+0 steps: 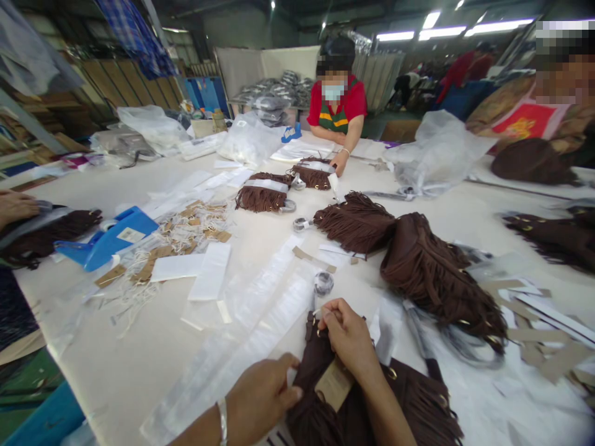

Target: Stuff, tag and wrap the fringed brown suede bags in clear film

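Observation:
A dark brown fringed bag (pixel 316 371) with gold eyelets lies on the table right in front of me. On it rests a brown cardboard hang tag (pixel 335 385), partly under my right wrist. My right hand (pixel 348 337) is closed in a pinch at the bag's upper edge, by a strap end. A small whitish bit shows at its fingertips, too small to name. My left hand (pixel 260 396), with a bracelet at the wrist, is at the bag's left edge. Its thumb and forefinger close around something pale. A wrapped grey coil (pixel 324 283) lies just beyond the bag.
More fringed bags (pixel 437 272) lie to the right and farther back. Left are string tags (pixel 186 229), white paper packets (pixel 209 271) and a blue tape dispenser (pixel 111 238). Plastic sleeves (pixel 260 322) cover the table's middle. Across the table, a person (pixel 338 118) handles another bag.

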Available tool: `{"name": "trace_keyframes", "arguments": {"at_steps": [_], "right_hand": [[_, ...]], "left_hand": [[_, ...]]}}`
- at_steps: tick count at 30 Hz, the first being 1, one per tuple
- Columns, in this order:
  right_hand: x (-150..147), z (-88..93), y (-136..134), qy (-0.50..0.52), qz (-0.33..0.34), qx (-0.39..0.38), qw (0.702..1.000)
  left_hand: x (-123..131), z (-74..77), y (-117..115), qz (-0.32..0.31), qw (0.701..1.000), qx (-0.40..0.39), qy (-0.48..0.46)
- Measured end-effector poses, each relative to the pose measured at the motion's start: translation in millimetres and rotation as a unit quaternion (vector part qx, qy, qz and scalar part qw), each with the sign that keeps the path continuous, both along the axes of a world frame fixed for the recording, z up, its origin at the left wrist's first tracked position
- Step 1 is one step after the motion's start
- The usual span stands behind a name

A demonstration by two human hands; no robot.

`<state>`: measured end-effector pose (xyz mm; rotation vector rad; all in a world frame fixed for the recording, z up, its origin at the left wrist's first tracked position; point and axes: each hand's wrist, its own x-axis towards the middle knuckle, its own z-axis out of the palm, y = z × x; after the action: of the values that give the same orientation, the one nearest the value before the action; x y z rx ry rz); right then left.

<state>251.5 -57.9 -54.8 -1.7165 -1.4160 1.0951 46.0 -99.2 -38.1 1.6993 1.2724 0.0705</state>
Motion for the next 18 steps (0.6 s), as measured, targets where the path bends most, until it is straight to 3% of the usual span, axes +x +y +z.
{"name": "trace_keyframes", "arguments": {"at_steps": [2, 3, 6, 8, 13, 15, 18], "right_hand": [[0.1, -0.2, 0.1, -0.002, 0.003, 0.0, 1.0], [0.2, 0.0, 0.0, -0.003, 0.005, 0.001, 1.0], [0.4, 0.9, -0.2, 0.001, 0.004, 0.003, 1.0], [0.6, 1.6, -0.3, 0.004, 0.006, 0.003, 1.0], [1.9, 2.0, -0.5, 0.023, 0.0, -0.006, 1.0], [2.2, 1.7, -0.4, 0.033, -0.009, -0.015, 0.999], [2.1, 1.0, -0.1, 0.041, -0.016, -0.022, 0.999]], "left_hand": [[-13.8, 14.3, 11.7, -0.056, 0.998, -0.02, 0.018], [-17.8, 19.9, 21.4, -0.056, 0.998, -0.014, 0.021], [-11.3, 24.4, 58.0, 0.022, 0.999, 0.044, -0.015], [7.2, 16.6, 81.4, 0.056, 0.996, 0.061, -0.035], [59.2, -16.1, 118.8, 0.046, 0.993, 0.102, 0.036], [68.5, -23.4, 127.2, 0.04, 0.993, 0.105, 0.044], [67.2, -22.7, 133.8, 0.022, 0.994, 0.092, 0.048]]}}
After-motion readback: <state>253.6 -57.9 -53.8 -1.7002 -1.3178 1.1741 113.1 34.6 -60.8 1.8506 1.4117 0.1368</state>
